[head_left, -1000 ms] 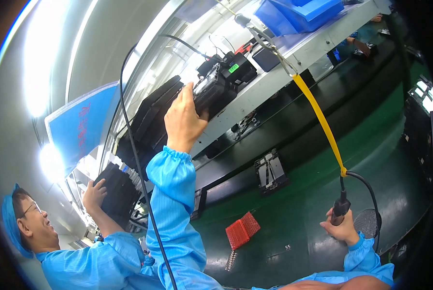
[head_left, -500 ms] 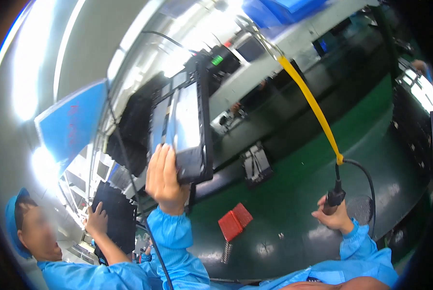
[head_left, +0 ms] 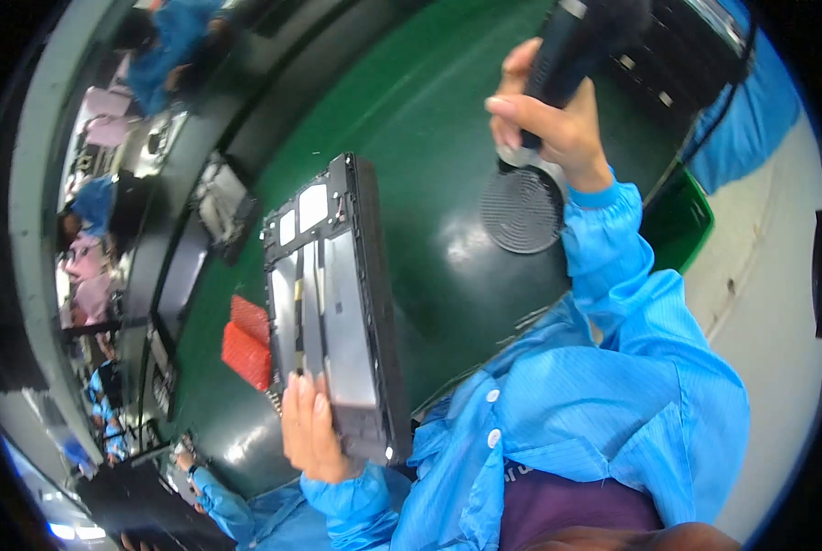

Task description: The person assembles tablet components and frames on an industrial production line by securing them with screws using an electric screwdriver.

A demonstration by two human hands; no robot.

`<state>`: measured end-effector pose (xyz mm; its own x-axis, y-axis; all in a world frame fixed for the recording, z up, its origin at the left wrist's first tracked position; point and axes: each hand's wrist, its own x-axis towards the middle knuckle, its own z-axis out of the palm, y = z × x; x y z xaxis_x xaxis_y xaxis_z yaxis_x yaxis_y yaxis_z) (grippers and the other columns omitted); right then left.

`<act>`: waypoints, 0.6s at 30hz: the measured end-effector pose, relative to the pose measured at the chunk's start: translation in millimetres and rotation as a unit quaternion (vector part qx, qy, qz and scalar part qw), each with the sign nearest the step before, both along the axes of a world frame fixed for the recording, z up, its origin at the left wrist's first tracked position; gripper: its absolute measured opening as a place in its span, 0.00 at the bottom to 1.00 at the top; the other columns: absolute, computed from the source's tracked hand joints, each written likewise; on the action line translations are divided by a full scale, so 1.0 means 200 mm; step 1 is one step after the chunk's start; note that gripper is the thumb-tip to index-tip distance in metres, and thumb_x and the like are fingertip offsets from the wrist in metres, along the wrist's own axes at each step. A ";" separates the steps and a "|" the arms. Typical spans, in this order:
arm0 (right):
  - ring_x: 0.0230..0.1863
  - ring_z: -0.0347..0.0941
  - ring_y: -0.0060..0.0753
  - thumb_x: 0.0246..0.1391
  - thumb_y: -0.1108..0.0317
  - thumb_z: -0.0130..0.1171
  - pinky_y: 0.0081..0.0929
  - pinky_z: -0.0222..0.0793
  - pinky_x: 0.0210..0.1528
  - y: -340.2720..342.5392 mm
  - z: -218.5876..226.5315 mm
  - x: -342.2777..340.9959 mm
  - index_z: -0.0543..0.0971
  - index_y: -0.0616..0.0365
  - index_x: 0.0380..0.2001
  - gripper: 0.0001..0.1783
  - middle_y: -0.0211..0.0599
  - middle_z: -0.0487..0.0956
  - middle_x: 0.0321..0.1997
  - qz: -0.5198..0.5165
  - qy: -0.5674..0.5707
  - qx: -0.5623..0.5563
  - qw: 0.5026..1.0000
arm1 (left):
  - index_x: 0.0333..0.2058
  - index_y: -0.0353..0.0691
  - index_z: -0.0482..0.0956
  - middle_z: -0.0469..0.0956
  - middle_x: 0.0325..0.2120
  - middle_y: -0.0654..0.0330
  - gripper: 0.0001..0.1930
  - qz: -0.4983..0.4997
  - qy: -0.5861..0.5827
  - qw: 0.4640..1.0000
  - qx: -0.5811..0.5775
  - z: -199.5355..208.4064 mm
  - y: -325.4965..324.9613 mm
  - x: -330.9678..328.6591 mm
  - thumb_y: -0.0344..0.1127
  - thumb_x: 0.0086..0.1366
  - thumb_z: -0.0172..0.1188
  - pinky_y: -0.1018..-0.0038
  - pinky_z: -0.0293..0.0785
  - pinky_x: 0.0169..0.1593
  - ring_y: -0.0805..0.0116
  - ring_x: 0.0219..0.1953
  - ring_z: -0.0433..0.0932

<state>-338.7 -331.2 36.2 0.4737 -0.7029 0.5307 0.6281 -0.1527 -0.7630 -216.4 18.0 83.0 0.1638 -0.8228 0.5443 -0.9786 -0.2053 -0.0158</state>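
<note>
My left hand [head_left: 315, 427] grips the near end of a black-framed electronic unit [head_left: 347, 294], its fingers lying over the face and the thumb hidden. The unit is tilted, showing silver panels and two small white rectangles towards its far end. At the upper right, my right hand [head_left: 553, 119] is closed round a thick black handheld tool [head_left: 581, 50]; its exact kind is unclear. Just below that hand, a round, ridged grey disc [head_left: 521, 211] rests on the green tabletop [head_left: 439, 285].
Left of the unit lies a red folded piece [head_left: 247, 344]. Another silver-faced unit [head_left: 220, 207] sits farther back. A green bin [head_left: 691, 220] stands beyond my right sleeve. At lower left, a co-worker's hand [head_left: 186, 459] is near a dark panel [head_left: 145, 496]; another person's blue sleeve [head_left: 751, 119] shows at right.
The view has swung right and down. The unit in my left hand is now lower, over the table. My right hand has raised the black tool above the ridged disc.
</note>
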 end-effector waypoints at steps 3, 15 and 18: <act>0.16 0.70 0.20 0.42 0.77 0.65 0.17 0.65 0.18 0.01 -0.05 0.00 0.70 0.63 0.36 0.18 0.30 0.74 0.17 -0.002 0.024 -0.013 1.000 | 0.43 0.31 0.70 0.75 0.42 0.42 0.15 -0.022 0.009 1.000 0.000 -0.24 -0.09 -0.04 0.29 0.57 0.53 0.54 0.70 0.49 0.42 0.45 0.75; 0.16 0.71 0.20 0.40 0.75 0.67 0.18 0.66 0.18 0.00 -0.17 0.04 0.71 0.63 0.33 0.17 0.31 0.74 0.19 -0.020 0.117 -0.022 0.993 | 0.50 0.38 0.71 0.65 0.55 0.47 0.38 -0.003 0.206 0.969 0.139 -0.60 -0.31 -0.31 0.47 0.39 0.73 0.40 0.36 0.61 0.45 0.61 0.57; 0.16 0.72 0.21 0.41 0.75 0.67 0.18 0.67 0.18 -0.01 -0.19 0.08 0.71 0.63 0.34 0.17 0.33 0.74 0.19 -0.017 0.137 -0.047 0.989 | 0.47 0.39 0.72 0.64 0.56 0.48 0.34 0.008 0.226 0.969 0.097 -0.65 -0.36 -0.38 0.42 0.39 0.74 0.40 0.34 0.61 0.47 0.62 0.57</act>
<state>-322.3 -334.2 -1.3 0.5864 -0.6740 0.4493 0.3927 -0.2485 -0.8854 -292.9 -53.6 -46.6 0.3622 -0.8983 0.2487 -0.8916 -0.2561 0.3735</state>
